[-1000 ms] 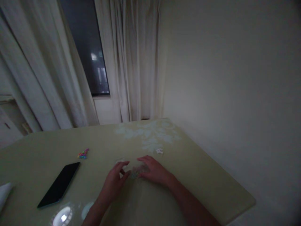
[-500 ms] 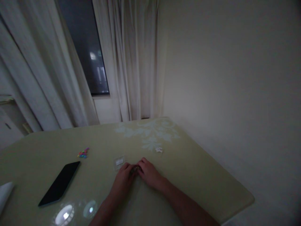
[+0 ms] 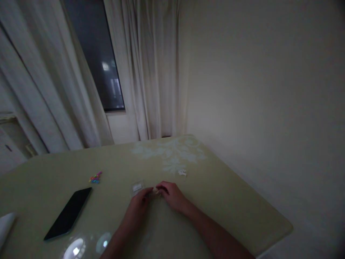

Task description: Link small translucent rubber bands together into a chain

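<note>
Between my two hands, on the pale green table, lies a little cluster of small beige pieces, too small and blurred to name. My left hand curls in at the cluster's left side, its fingertips against the pieces. From the right, the bent fingers and thumb of my right hand close on the same pieces. A small clear plastic box with a white label sits just beyond my left fingers. Farther right is a small group of white pieces.
A small heap of brightly coloured pieces lies to the left. Closer in is a dark phone or tablet. Something white shows at the left edge. A wall runs along the right, and curtains hang behind the table.
My fingers have parted slightly, uncovering more of the beige pieces between them. My left hand has flattened a little. The other things on the table stay put.
</note>
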Demonstrator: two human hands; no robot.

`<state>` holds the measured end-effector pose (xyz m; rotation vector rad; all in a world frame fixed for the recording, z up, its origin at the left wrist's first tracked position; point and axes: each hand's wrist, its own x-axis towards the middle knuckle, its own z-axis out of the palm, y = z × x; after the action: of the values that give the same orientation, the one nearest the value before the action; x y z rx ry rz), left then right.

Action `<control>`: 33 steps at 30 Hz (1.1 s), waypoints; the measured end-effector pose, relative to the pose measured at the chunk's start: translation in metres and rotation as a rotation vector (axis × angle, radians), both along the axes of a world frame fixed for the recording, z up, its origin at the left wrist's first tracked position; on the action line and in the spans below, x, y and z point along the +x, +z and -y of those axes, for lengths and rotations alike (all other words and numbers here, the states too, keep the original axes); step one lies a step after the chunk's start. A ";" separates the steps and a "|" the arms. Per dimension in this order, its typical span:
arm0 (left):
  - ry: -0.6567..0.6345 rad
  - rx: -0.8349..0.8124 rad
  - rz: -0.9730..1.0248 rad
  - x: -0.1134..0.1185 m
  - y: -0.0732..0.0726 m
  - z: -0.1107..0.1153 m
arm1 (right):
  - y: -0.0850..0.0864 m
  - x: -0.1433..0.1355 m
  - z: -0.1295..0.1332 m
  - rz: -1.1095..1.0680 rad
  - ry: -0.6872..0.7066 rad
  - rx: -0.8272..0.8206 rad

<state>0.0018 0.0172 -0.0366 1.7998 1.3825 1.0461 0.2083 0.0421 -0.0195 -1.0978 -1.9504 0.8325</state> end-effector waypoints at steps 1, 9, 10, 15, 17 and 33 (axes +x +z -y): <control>-0.025 -0.015 0.019 -0.004 0.000 0.000 | 0.001 0.002 -0.001 -0.024 0.009 -0.013; -0.037 -0.018 -0.091 -0.018 -0.006 0.004 | 0.005 0.012 -0.001 0.135 0.041 -0.050; -0.021 0.034 -0.123 -0.014 -0.008 0.004 | 0.004 0.010 0.001 0.175 0.051 -0.022; -0.077 0.150 -0.172 0.009 -0.007 0.000 | 0.000 -0.006 0.006 0.261 0.067 0.042; -0.055 0.139 -0.164 0.015 -0.002 -0.002 | -0.003 -0.014 0.006 0.287 0.039 0.046; 0.003 -0.001 -0.030 -0.017 -0.011 -0.006 | 0.006 0.003 -0.001 -0.003 -0.001 0.013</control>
<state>-0.0156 0.0234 -0.0475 1.8203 1.4040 1.0235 0.2108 0.0434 -0.0136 -1.0888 -1.9504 0.8192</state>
